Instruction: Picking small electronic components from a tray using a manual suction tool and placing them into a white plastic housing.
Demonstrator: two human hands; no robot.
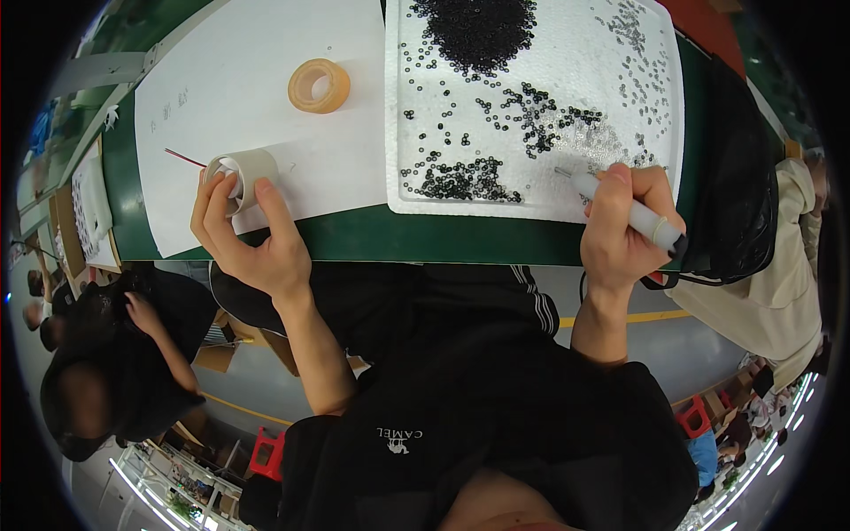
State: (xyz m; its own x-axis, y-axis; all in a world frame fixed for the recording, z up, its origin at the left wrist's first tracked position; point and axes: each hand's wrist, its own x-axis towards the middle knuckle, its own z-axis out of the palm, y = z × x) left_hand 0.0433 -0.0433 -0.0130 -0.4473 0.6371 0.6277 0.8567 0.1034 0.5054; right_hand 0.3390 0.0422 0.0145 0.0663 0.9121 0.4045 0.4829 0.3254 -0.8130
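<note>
On the table's left part, my left hand is closed around a short white hollow cylinder lying on its side. Something white shows inside it, and a thin dark red stick juts out to its left. My right hand grips a white pen-shaped tool with a thin metal tip and a black end. Its tip points left, low over the white foam tray. Small black rings are scattered across the tray, with a dense heap at the far side.
White paper covers the green table left of the tray, bearing a yellowish tape roll. Paler rings lie along the tray's right side. A black bag sits right of it. Another person is at the left.
</note>
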